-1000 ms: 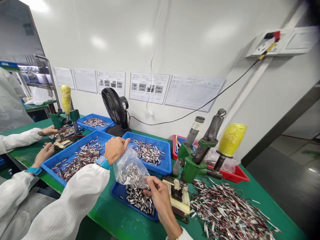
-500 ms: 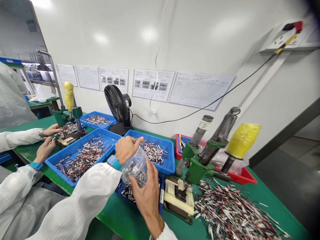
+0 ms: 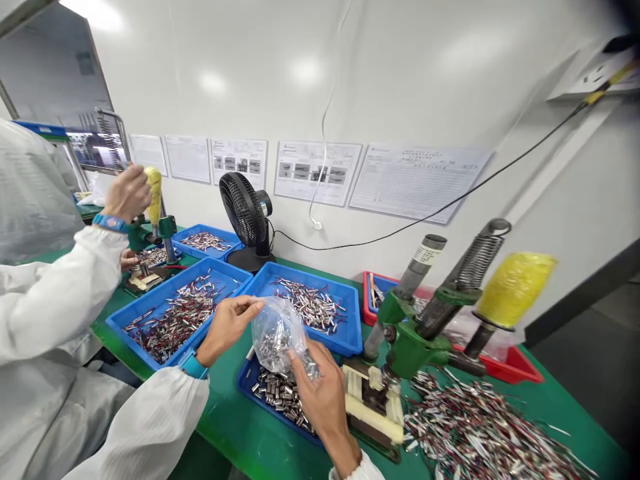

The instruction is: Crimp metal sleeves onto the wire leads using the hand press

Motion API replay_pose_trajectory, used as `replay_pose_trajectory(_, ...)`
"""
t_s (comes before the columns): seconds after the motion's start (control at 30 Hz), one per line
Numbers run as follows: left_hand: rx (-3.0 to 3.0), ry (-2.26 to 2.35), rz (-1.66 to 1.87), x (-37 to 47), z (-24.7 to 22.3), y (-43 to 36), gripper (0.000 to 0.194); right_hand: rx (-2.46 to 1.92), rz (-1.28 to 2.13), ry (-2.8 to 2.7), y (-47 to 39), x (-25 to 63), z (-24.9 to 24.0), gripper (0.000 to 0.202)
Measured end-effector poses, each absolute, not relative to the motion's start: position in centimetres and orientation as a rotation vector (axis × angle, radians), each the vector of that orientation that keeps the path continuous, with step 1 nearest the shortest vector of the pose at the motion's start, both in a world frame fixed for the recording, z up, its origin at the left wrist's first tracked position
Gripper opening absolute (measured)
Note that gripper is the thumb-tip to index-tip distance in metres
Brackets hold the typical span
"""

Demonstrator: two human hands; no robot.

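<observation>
A clear plastic bag (image 3: 278,333) with small metal parts inside hangs over a dark blue tray. My left hand (image 3: 229,327) pinches the bag's upper edge, fingers pressed together. From the right, my right hand (image 3: 323,393) holds the lower side of the bag, its thumb across the plastic. Beneath the bag, the small dark blue tray (image 3: 250,387) carries many short metal cylinders (image 3: 285,395), partly hidden by the bag and my right hand. A blue band circles my left wrist.
A green hand press (image 3: 417,347) with a yellow-wrapped handle stands to the right, beside a heap of wired parts (image 3: 480,427). Blue trays (image 3: 353,337) of wired parts, a black fan (image 3: 243,210) and a red tray (image 3: 530,373) lie behind. At left, a co-worker's hand (image 3: 127,193) grips another press handle.
My left hand has moved left and down to the bag's edge, uncovering more of the bag. The co-worker's hand has risen to the press handle. The view has shifted slightly.
</observation>
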State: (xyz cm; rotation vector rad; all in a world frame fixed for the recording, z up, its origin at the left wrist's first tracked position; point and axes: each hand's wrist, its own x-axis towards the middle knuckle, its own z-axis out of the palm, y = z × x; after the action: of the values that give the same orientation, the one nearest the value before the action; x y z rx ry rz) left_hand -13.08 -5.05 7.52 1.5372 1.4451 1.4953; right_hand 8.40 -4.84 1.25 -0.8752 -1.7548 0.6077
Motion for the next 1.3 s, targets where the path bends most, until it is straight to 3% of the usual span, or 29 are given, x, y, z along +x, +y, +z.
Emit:
replay_pose_trajectory(0.2,1.653,1.611,1.542,-12.7,8.4,-4.9,0.043,-0.932,0.743,-1.642,-4.5,9.7,1.3,0.038)
replay_pose_trajectory(0.27,1.629,1.494,1.506,-12.6,6.9,-6.0,0.066,-0.985,0.784,-1.619,-4.5,10.2,0.7,0.058)
replay_pose_trajectory(0.37,1.612,1.327,1.337,-11.0,2.9,-8.3,0.126,-1.064,0.9,-1.643,-4.0,10.7,-1.1,0.091)
replay_pose_trajectory(0.43,1.602,1.36,1.291,-9.3,0.3,-9.7,0.14,-1.075,0.989,-1.709,-3.4,10.8,-2.4,0.099)
replay_pose_trajectory(0.47,1.592,1.417,1.302,-8.4,-0.7,-10.1,0.139,-1.066,1.018,-1.744,-3.0,10.8,-2.9,0.1)
replay_pose_trajectory(0.53,1.524,1.506,1.411,-6.9,-1.7,-10.0,0.114,-1.028,1.032,-1.815,-2.2,10.7,-3.2,0.093)
replay_pose_trajectory(0.63,1.416,1.632,1.517,-6.5,-1.6,-8.7,0.055,-0.984,1.004,-1.922,-1.2,10.7,-2.2,0.051)
replay_pose_trajectory(0.7,1.338,1.692,1.502,-7.1,-1.0,-7.6,0.032,-0.981,1.003,-1.963,-0.8,10.6,-1.0,0.028)
replay_pose_trajectory(1.03,1.124,1.406,1.659,-8.4,2.3,-5.2,0.035,-0.961,0.924,-1.95,-1.6,10.2,4.0,0.034)
replay_pose_trajectory(1.3,0.987,1.189,1.736,-7.9,1.3,-3.3,0.037,-0.886,1.114,-1.799,-1.2,10.8,2.1,0.045)
